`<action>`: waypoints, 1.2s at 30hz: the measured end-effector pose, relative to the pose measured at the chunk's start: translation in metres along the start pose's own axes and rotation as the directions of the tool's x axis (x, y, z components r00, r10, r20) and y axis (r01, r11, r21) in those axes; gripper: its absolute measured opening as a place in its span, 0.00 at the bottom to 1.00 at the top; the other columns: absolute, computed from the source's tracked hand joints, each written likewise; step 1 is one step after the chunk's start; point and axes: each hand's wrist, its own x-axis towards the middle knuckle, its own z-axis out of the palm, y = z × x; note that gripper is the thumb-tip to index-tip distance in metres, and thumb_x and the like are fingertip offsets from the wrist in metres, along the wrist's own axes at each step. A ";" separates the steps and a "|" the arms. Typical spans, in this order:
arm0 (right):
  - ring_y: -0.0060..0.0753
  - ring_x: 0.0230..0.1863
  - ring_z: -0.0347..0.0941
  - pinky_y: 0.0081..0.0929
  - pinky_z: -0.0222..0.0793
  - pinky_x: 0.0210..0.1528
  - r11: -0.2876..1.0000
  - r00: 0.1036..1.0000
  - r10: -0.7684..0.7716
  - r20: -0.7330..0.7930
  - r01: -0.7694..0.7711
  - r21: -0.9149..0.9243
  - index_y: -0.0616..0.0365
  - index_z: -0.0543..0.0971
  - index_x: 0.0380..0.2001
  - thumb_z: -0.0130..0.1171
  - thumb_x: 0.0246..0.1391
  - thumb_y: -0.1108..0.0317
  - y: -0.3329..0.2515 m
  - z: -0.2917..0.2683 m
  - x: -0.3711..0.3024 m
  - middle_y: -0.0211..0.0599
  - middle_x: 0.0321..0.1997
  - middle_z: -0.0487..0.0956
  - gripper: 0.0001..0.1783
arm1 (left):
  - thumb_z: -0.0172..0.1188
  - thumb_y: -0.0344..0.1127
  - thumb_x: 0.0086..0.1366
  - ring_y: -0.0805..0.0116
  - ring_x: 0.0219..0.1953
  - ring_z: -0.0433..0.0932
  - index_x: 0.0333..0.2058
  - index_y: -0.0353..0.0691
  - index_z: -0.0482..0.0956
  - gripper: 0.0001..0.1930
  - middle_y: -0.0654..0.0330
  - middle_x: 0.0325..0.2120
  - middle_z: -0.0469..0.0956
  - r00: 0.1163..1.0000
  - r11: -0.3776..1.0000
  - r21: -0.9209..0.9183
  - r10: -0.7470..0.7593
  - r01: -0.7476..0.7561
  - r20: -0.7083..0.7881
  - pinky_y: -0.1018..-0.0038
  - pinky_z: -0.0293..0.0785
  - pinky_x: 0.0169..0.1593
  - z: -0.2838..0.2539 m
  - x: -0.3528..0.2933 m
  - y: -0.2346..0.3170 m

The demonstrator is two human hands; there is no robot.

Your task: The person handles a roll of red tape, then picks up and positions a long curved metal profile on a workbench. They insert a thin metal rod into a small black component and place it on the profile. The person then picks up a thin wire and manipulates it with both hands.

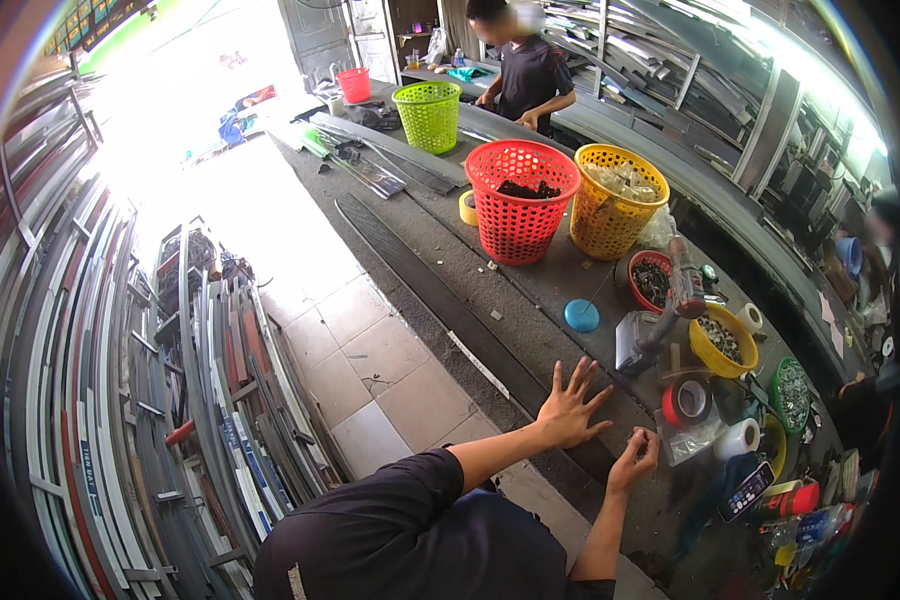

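Observation:
My left hand [573,405] is held over the near edge of the grey workbench [535,315], palm down with its fingers spread and nothing in it. Just to its right, my right hand [634,460] has its fingers curled in toward the thumb; whatever they may hold is too small to make out. Beyond my right hand lies a red-rimmed roll of dark tape [687,402] on a clear plastic bag [692,440]. A cordless drill [682,280] stands on its battery farther back, near a round blue object [581,316].
Red [523,225] and yellow [610,230] baskets stand on the bench, with a green basket [428,120] behind. Small bowls of metal parts [720,340], white rolls [738,439] and a phone [746,492] crowd the right. Metal profiles [170,400] fill the left; a co-worker [530,75] stands across.

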 end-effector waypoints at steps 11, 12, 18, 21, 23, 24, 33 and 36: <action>0.30 0.39 0.78 0.32 0.76 0.44 0.961 0.985 0.172 0.002 -0.168 0.221 0.66 0.86 0.48 0.55 0.88 0.58 0.007 -0.013 -0.009 0.36 0.40 0.83 0.21 | 0.35 0.78 0.85 0.39 0.93 0.27 0.89 0.58 0.59 0.46 0.41 0.92 0.40 1.000 1.000 0.010 -0.007 0.007 -0.012 0.20 0.23 0.86 0.003 0.000 0.000; 0.30 0.39 0.78 0.32 0.76 0.44 0.968 0.987 0.159 -0.008 -0.154 0.198 0.66 0.86 0.47 0.54 0.88 0.58 0.008 -0.011 -0.010 0.36 0.40 0.84 0.21 | 0.35 0.78 0.85 0.39 0.93 0.27 0.89 0.58 0.60 0.46 0.41 0.92 0.40 1.000 1.000 0.011 -0.005 0.005 -0.010 0.20 0.23 0.86 0.003 -0.001 0.000; 0.36 0.36 0.82 0.36 0.76 0.41 0.988 0.994 0.107 -0.033 -0.103 0.115 0.67 0.85 0.44 0.54 0.87 0.57 0.010 -0.004 -0.008 0.42 0.39 0.86 0.23 | 0.37 0.77 0.85 0.39 0.93 0.28 0.88 0.58 0.61 0.45 0.41 0.91 0.43 0.999 1.000 0.001 0.004 -0.004 -0.034 0.21 0.23 0.86 0.003 -0.003 0.000; 0.41 0.36 0.84 0.39 0.78 0.41 0.997 0.998 0.062 0.009 -0.063 0.043 0.68 0.86 0.45 0.53 0.87 0.58 0.010 -0.006 -0.008 0.46 0.39 0.87 0.23 | 0.36 0.77 0.86 0.40 0.93 0.28 0.89 0.58 0.60 0.45 0.41 0.92 0.42 1.000 1.000 0.007 -0.003 0.003 -0.032 0.21 0.22 0.86 0.003 -0.003 0.001; 0.44 0.37 0.85 0.41 0.78 0.41 0.998 0.998 0.055 0.021 -0.056 0.015 0.68 0.86 0.44 0.53 0.86 0.58 0.009 -0.007 -0.008 0.47 0.40 0.88 0.23 | 0.35 0.78 0.85 0.40 0.93 0.27 0.89 0.58 0.60 0.45 0.41 0.92 0.42 1.000 1.000 0.007 0.000 0.000 -0.028 0.22 0.22 0.87 0.002 -0.003 0.001; 0.46 0.37 0.86 0.42 0.79 0.41 0.999 0.998 0.052 0.031 -0.052 0.014 0.68 0.86 0.44 0.53 0.86 0.58 0.009 -0.008 -0.008 0.48 0.40 0.88 0.23 | 0.35 0.78 0.85 0.41 0.93 0.27 0.89 0.58 0.60 0.45 0.41 0.92 0.41 1.000 1.000 0.007 -0.006 0.006 -0.010 0.22 0.22 0.87 0.002 -0.003 0.001; 0.60 0.43 0.89 0.49 0.80 0.45 0.999 1.000 0.014 0.016 -0.013 -0.038 0.70 0.85 0.43 0.55 0.86 0.59 0.003 -0.007 -0.009 0.55 0.41 0.89 0.22 | 0.40 0.74 0.87 0.40 0.93 0.28 0.87 0.56 0.64 0.43 0.41 0.92 0.42 0.999 1.000 -0.021 0.000 -0.001 -0.045 0.21 0.25 0.87 0.001 -0.005 0.001; 0.63 0.43 0.89 0.51 0.80 0.46 1.000 1.000 0.015 0.006 -0.015 -0.006 0.71 0.85 0.44 0.56 0.85 0.59 0.000 -0.007 -0.008 0.57 0.42 0.89 0.22 | 0.51 0.68 0.86 0.39 0.93 0.30 0.84 0.54 0.69 0.39 0.41 0.91 0.45 0.989 0.995 -0.074 0.057 -0.068 -0.134 0.20 0.27 0.86 0.003 -0.005 -0.002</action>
